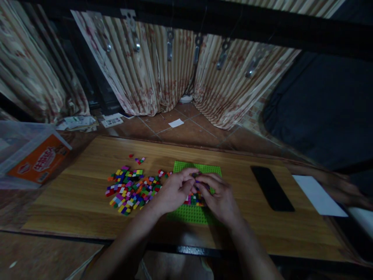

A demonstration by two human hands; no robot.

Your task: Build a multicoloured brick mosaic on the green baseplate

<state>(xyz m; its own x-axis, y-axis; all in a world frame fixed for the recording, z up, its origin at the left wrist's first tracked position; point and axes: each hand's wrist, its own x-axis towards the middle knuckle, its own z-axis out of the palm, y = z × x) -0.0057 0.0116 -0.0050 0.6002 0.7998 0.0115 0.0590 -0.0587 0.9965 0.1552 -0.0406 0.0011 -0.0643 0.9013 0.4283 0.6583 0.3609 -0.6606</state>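
Many loose toy bricks (pixel 131 194), in the head view, could be scattered if brushed by the left forearm (pixel 135 235). Over the green studded baseplate (pixel 188 215), the left hand (pixel 176 190) and right hand (pixel 220 196) are held fingertips-together; whether anything is grasped cannot be told, but through a loose pinch a piece could be dropped

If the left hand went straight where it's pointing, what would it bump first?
Probably the right hand: its fingers are ahead of the left hand over the green studded plate, though depth is unclear.

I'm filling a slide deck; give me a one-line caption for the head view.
Left hand and right hand close together over a green baseplate, beside colorful bricks.
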